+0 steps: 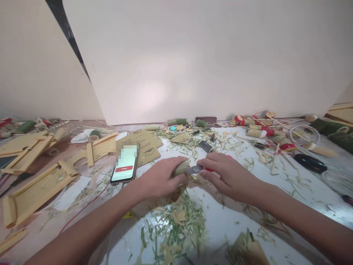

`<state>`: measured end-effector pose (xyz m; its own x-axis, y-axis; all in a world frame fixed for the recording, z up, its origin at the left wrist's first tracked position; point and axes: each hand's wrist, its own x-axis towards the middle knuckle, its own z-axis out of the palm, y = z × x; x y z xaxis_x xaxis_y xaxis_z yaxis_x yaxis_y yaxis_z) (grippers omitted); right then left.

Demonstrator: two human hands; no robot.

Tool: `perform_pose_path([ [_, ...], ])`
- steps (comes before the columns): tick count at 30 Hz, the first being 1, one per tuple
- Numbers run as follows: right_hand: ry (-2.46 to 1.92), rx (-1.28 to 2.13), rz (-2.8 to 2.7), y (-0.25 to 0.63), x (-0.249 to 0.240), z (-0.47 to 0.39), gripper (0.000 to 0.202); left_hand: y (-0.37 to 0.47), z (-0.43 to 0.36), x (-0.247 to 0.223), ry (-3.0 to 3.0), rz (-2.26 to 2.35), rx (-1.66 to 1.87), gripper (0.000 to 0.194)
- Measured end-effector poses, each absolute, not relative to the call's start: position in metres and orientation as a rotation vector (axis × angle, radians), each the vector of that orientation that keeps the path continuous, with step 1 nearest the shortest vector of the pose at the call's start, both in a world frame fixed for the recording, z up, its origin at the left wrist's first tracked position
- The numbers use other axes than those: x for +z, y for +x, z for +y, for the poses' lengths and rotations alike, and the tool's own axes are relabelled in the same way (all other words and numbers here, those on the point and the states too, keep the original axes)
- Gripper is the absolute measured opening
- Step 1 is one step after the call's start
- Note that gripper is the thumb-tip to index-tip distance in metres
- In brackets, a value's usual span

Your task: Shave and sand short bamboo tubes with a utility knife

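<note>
My left hand (167,176) is closed around a pale green bamboo piece (182,167), covering most of it. Opposite, my right hand (220,172) grips a knife by its red handle (211,169). The knife's grey blade (193,169) points left, and its tip reaches the bamboo; whether it cuts in, I cannot tell. Below both hands lies a heap of green and pale bamboo shavings (176,228) on the white surface.
A lit phone (124,165) lies left of my hands, against sheets of brown sandpaper (147,145). Folded cardboard trays (35,191) are at the left. Bamboo pieces with red bands (285,143), a black oval object (310,163) and a clear ring (305,135) lie at the right. A white wall panel (206,66) stands behind.
</note>
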<state>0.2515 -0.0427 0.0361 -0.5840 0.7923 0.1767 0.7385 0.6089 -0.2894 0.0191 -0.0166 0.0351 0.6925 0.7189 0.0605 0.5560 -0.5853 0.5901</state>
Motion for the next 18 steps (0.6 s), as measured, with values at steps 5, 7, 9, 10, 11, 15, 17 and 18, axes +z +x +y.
perform_pose_path([
  [5, -1.269, 0.244, -2.577, 0.247, 0.036, -0.064, 0.032, 0.022, -0.034, 0.030, 2.531, 1.061, 0.354, 0.027],
  [7, -1.266, 0.220, -2.594, 0.247, 0.030, -0.069, 0.032, 0.021, -0.036, 0.024, 2.566, 1.050, 0.305, 0.029],
  [9, -1.237, 0.205, -2.613, 0.249, 0.022, -0.071, 0.032, 0.020, -0.036, 0.017, 2.598, 1.029, 0.253, 0.030],
  [10, -1.220, 0.201, -2.618, 0.250, 0.018, -0.072, 0.033, 0.019, -0.035, 0.013, 2.611, 1.025, 0.234, 0.031],
  [11, -1.205, 0.199, -2.622, 0.251, 0.014, -0.072, 0.033, 0.019, -0.035, 0.010, 2.622, 1.026, 0.226, 0.032],
  [15, -1.161, 0.203, -2.614, 0.253, 0.005, -0.073, 0.035, 0.017, -0.033, 0.001, 2.630, 1.015, 0.268, 0.034],
  [17, -1.144, 0.204, -2.612, 0.254, 0.004, -0.073, 0.034, 0.016, -0.032, -0.001, 2.628, 0.999, 0.290, 0.034],
  [18, -1.136, 0.202, -2.611, 0.253, 0.003, -0.073, 0.034, 0.016, -0.032, -0.002, 2.626, 0.996, 0.296, 0.034],
])
